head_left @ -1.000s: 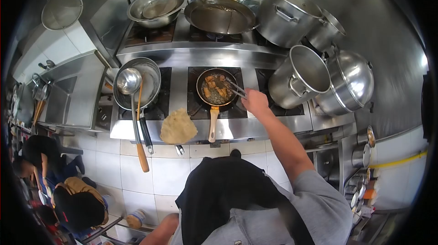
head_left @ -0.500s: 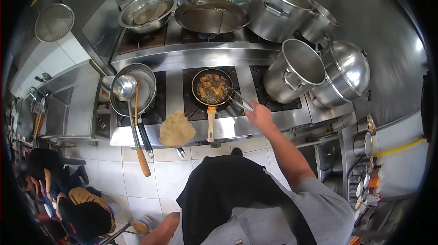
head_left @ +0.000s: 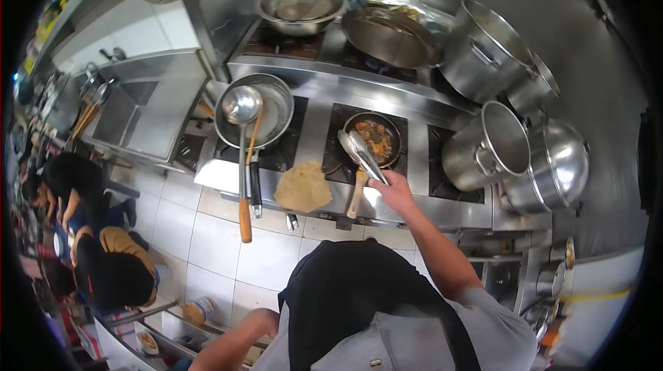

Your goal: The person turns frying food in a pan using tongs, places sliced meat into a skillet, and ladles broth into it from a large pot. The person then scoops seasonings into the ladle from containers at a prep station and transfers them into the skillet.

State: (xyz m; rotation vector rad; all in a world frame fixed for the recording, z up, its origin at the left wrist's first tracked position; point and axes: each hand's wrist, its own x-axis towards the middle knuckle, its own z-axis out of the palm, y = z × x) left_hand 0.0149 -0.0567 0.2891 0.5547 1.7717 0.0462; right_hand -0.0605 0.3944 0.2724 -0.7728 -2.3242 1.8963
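Observation:
My right hand (head_left: 395,193) is closed around metal tongs (head_left: 360,150). Their tips sit over the left rim of a small dark frying pan (head_left: 398,137), and I cannot tell whether they touch it. Browned pieces of food (head_left: 376,137) lie in the pan, whose light handle (head_left: 357,193) points toward me. A flat tan flatbread-like round (head_left: 304,186) rests at the stove's front edge, left of that handle. My left hand (head_left: 264,320) is low beside the black apron, its fingers hidden.
On the left burner a wide pan (head_left: 282,117) carries a ladle (head_left: 243,105) laid across it. Tall steel pots (head_left: 507,139) stand at the right, and a steel bowl (head_left: 304,25) at the back. Two people (head_left: 114,274) are at lower left, near an open drawer-like compartment (head_left: 162,333).
My view has turned left, so the stove appears farther right. The tongs have moved from the pan's right side to its left rim, away from the food.

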